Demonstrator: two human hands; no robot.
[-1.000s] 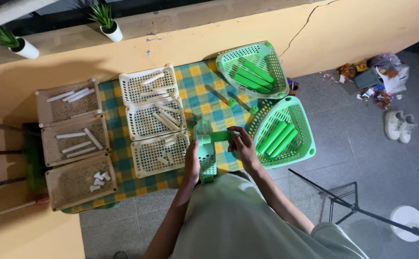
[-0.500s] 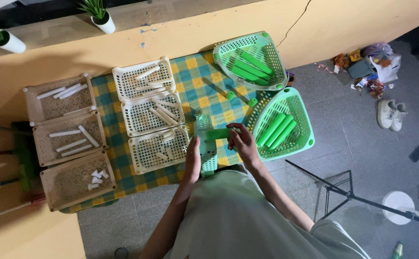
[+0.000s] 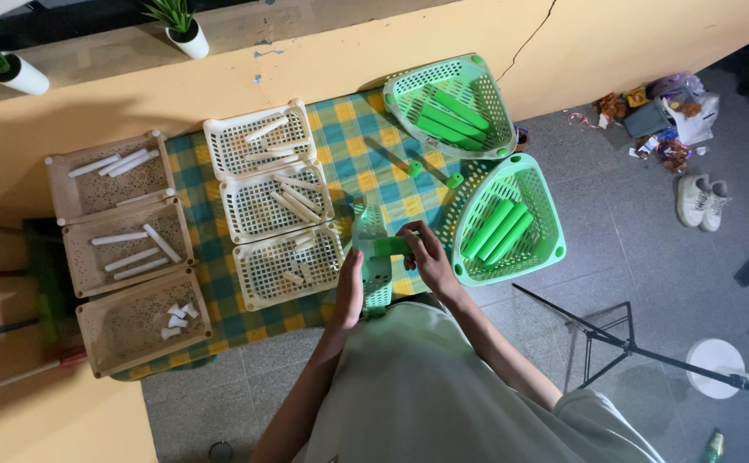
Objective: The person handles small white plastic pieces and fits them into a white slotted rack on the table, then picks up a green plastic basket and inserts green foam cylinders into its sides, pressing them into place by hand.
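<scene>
Green tube (image 3: 389,247) held crosswise, level

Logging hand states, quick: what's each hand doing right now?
Left hand: steadies the green plastic frame.
Right hand: closed on a green tube.

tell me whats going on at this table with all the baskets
A person stands at a checked table, seen from above. Their right hand holds a short green tube against a green perforated piece, which the left hand steadies from the side. Two green baskets to the right hold more green tubes. White baskets and beige trays to the left hold white sticks and small white bits.
</scene>
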